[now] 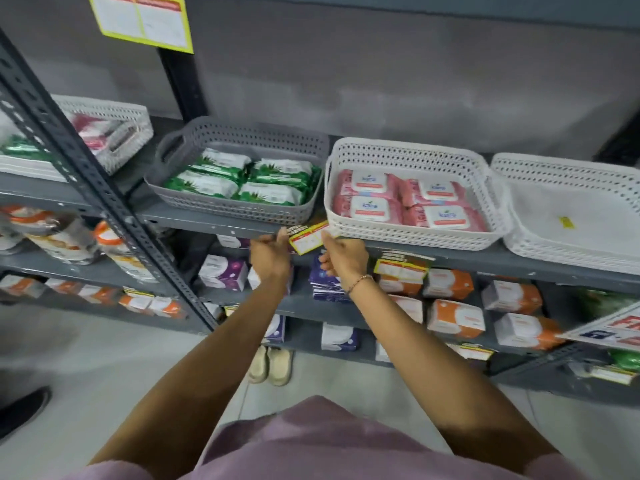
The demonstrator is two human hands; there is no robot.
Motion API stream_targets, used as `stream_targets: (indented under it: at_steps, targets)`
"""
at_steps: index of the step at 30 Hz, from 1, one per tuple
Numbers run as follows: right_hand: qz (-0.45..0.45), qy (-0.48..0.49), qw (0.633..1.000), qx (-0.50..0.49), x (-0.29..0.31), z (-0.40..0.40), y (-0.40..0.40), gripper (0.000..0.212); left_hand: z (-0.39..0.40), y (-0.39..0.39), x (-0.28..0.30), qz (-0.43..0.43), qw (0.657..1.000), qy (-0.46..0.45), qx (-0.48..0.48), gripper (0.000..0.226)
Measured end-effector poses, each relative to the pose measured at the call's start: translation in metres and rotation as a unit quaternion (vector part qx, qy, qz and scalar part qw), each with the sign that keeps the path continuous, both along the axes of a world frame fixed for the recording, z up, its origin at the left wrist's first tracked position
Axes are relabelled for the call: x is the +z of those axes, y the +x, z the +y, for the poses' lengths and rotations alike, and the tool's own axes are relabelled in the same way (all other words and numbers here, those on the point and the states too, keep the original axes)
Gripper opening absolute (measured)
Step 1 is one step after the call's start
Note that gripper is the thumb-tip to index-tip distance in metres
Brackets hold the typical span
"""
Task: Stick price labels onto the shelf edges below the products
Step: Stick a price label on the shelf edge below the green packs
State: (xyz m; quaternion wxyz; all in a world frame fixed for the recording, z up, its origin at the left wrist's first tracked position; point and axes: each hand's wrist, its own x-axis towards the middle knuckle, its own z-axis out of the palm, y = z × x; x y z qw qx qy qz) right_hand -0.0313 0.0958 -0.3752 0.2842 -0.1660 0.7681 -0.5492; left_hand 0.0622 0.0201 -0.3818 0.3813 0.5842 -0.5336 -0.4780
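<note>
A yellow, white and red price label (309, 238) is held tilted against the grey shelf edge (207, 226), between the grey basket of green wipe packs (242, 181) and the white basket of pink wipe packs (408, 202). My left hand (270, 256) pinches the label's left end. My right hand (344, 256), with a thin bracelet at the wrist, grips its right end. Another price label (401, 266) hangs on the same shelf edge further right, below the pink packs.
An empty white basket (571, 216) stands at the right. Lower shelves hold purple and orange packs (453, 315). A slotted grey upright (104, 199) slants at the left. Beige shoes (272, 365) sit on the floor. A dark shoe (24, 407) shows at the left edge.
</note>
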Motion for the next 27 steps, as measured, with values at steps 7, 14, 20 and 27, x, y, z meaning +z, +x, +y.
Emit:
stream_targets:
  at_steps: [7, 14, 20, 27]
  targets:
    - [-0.035, -0.014, 0.997, -0.069, -0.016, -0.019, 0.016, 0.041, -0.025, 0.0, -0.007, 0.001, 0.989, 0.126, -0.078, 0.034]
    - [-0.081, -0.023, 0.995, -0.052, -0.011, -0.017, 0.023, 0.032, -0.036, 0.009, 0.01, 0.082, 0.976, 0.153, -0.131, 0.021]
    - [-0.061, 0.02, 0.998, -0.027, 0.003, -0.011, 0.008, 0.039, -0.044, 0.011, 0.011, 0.077, 0.967, 0.182, -0.158, 0.025]
    - [0.257, 0.107, 0.96, 0.02, 0.004, -0.01, -0.004, 0.059, -0.04, 0.011, 0.011, 0.079, 0.965, 0.183, -0.171, 0.02]
